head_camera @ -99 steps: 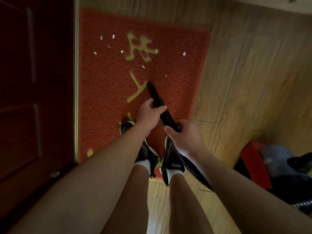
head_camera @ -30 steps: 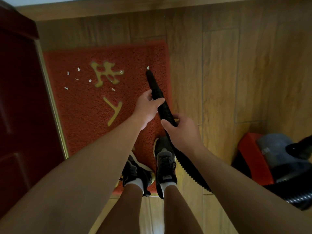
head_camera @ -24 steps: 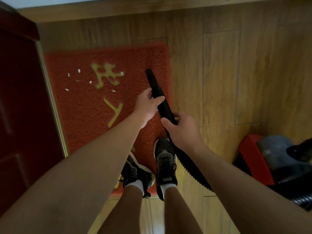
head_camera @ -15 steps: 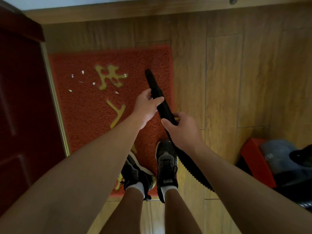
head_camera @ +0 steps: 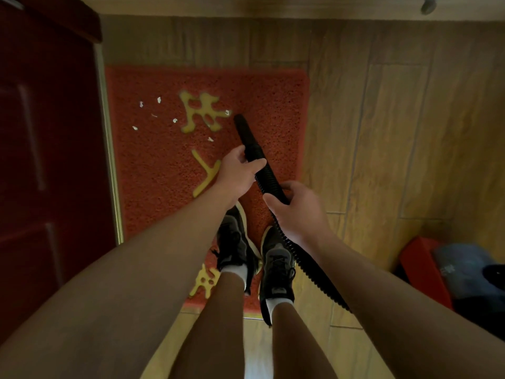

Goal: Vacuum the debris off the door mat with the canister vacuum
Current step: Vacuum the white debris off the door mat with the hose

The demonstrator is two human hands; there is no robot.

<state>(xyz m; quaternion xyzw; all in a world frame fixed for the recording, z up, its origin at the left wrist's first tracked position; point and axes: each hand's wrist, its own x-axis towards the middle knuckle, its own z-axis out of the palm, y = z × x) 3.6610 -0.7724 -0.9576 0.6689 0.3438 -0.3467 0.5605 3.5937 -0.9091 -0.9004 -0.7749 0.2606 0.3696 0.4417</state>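
A red door mat (head_camera: 153, 165) with yellow characters lies on the wooden floor beside the door. Several small white scraps of debris (head_camera: 159, 99) sit on its far left part, one more (head_camera: 210, 139) near the middle. My left hand (head_camera: 236, 173) grips the black nozzle (head_camera: 244, 131) of the vacuum hose, whose tip rests on the mat by the upper yellow character. Further back, my right hand (head_camera: 296, 209) holds the ribbed black hose (head_camera: 314, 272). The red and grey canister vacuum (head_camera: 448, 272) stands on the floor at the right.
A dark red door (head_camera: 46, 160) with a metal threshold strip (head_camera: 109, 149) borders the mat on the left. My two feet in dark shoes (head_camera: 276, 263) stand on the mat's near end. Wooden floor (head_camera: 396, 132) stretches to the right; a baseboard runs along the top.
The nozzle tip has swung left from the mat's right edge to the upper yellow character. The white scrap near the right edge is gone. My grips are unchanged.
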